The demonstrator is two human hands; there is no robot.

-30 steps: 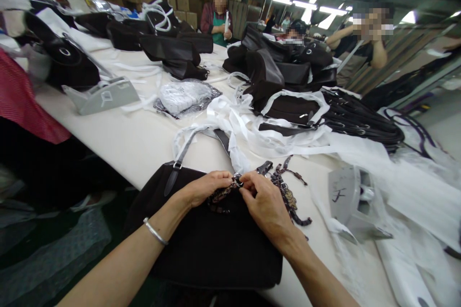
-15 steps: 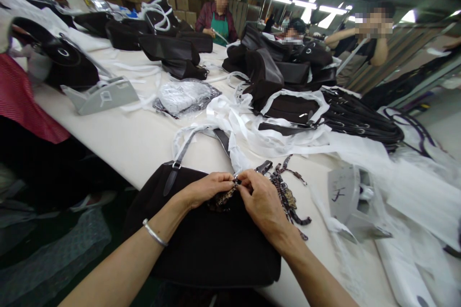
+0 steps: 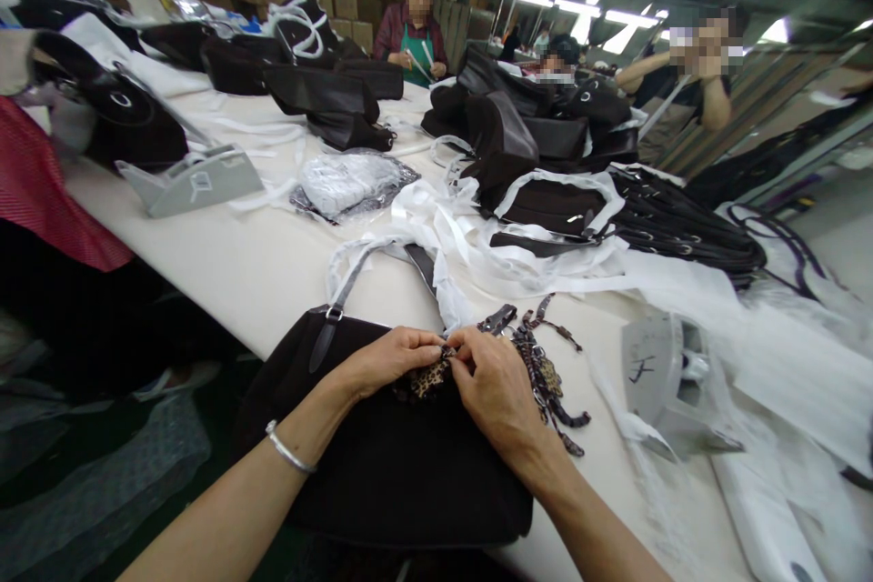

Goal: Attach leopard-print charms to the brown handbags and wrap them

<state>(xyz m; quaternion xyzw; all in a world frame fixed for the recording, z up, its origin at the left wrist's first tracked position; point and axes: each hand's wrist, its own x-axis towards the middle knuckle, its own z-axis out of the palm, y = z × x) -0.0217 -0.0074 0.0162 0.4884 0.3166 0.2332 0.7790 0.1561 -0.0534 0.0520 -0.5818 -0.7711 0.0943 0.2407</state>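
Observation:
A dark brown handbag (image 3: 409, 464) lies in front of me at the table's edge, its strap (image 3: 351, 277) partly wrapped in white paper. Over its upper edge, my left hand (image 3: 392, 362) and my right hand (image 3: 487, 377) meet, fingertips pinched together. Between them is a leopard-print charm (image 3: 429, 379), which both hands hold near the strap's right end. The small part right at the fingertips is mostly hidden. Just right of my right hand lies a pile of similar patterned charms (image 3: 546, 373) with braided cords.
Grey tape dispensers stand at the right (image 3: 658, 373) and left (image 3: 197, 182). White paper strips (image 3: 443, 218), a plastic-wrapped packet (image 3: 355, 182), dark straps (image 3: 688, 223) and several dark bags (image 3: 518, 127) cover the white table (image 3: 225, 264). Co-workers are at the far side, one in a green apron (image 3: 416, 55).
My fingers have shifted slightly at the charm, and more of its leopard print shows. The co-worker in the green apron has moved their hands. The handbag stays in place.

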